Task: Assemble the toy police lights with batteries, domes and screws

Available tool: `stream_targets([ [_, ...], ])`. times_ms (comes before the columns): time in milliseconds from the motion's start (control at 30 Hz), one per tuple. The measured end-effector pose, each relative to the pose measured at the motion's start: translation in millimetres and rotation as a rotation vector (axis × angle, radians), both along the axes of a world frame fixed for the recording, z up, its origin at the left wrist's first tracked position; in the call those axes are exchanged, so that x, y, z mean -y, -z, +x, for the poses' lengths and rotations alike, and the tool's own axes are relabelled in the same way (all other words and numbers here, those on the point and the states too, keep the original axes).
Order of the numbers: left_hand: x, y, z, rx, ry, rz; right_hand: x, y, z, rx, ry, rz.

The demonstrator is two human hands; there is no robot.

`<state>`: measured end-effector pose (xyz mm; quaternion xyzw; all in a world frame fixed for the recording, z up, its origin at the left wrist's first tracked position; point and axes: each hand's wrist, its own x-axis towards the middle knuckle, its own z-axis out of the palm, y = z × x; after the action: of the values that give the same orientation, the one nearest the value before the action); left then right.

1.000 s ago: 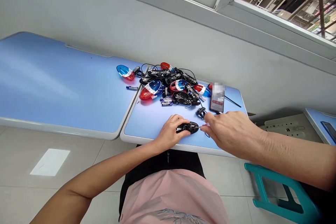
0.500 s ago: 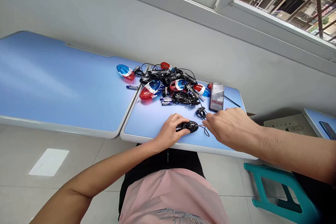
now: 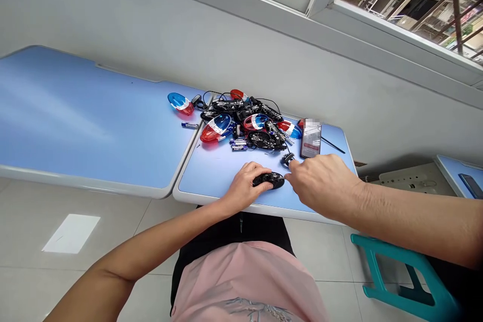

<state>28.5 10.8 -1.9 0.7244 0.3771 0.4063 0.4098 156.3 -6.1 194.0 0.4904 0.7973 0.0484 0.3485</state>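
Observation:
My left hand [image 3: 249, 185] grips a black oval plastic housing [image 3: 272, 179] and presses it to the blue table, fingers over its far side and thumb along the near side. From the right, my right hand [image 3: 315, 178] reaches the housing's free end with its fingers pinched. Something thin shows between the fingertips and that end; its kind is hidden by the hand. A small black clip-like part [image 3: 287, 160] on a cable lies just beyond the right fingers.
Behind my hands lies a pile of black housings [image 3: 262, 140], cables and red-and-blue covers [image 3: 217, 128]. AA batteries [image 3: 238, 145] lie beside it. A phone [image 3: 311, 141] and a black rod [image 3: 332, 145] are at right. A green stool [image 3: 400, 266] stands on the floor.
My right hand has moved slightly left, closer to the housing's end. The cable loop that showed below its fingers is now hidden. My left hand stays in place on the housing.

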Motion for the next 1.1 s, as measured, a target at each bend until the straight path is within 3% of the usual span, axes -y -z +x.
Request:
stream_targets([
  [67,-1,-2.0,0,-0.004,0.003,-0.015,-3,-1.9,4,-0.003,-0.073,-0.006],
  [233,-4,-6.4,-1,-0.029,0.028,-0.044,-8,4.7,29,0.021,-0.499,0.022],
  [300,-4,-5.5,-1,-0.027,0.027,-0.042,-12,10.3,36,0.036,-0.564,-0.01],
  [433,-4,-1.7,-1,-0.008,0.02,-0.032,-17,13.5,38,-0.002,-0.528,-0.039],
  [700,-5,-3.5,-1,-0.009,0.033,-0.043,-11,-0.1,39,-0.057,-0.34,-0.01],
  [1100,-5,-5.9,-1,-0.017,0.054,-0.05,-11,7.3,49,-0.11,-0.366,-0.025],
])
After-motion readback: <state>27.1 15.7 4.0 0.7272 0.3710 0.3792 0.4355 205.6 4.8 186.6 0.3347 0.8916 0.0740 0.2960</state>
